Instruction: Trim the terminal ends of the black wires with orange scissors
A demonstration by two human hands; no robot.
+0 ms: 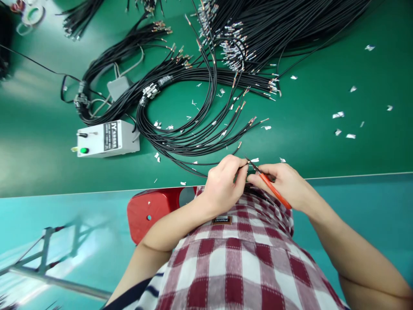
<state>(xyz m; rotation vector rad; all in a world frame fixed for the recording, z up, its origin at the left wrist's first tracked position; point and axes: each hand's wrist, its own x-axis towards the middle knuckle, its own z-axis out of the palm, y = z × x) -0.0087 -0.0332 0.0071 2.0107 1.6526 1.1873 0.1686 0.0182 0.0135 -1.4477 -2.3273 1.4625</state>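
My left hand (226, 181) pinches the end of a black cable near the table's front edge. In my right hand (284, 183) is a pair of cutters with red-orange handles (274, 190), whose pointed dark jaws meet the cable end at my left fingertips. The cable end itself is too small to make out clearly. From my left hand the cable runs back into a looped bundle of black cables (180, 144). Several loose ends of this bundle, with thin coloured wires bared, fan out behind my hands.
A white control box (108, 138) with a green button stands at the left, near a grey adapter (118, 88). More black cables (290, 26) lie at the back. White scraps (338, 115) dot the green table (364, 146). A red stool (151, 213) is below the edge.
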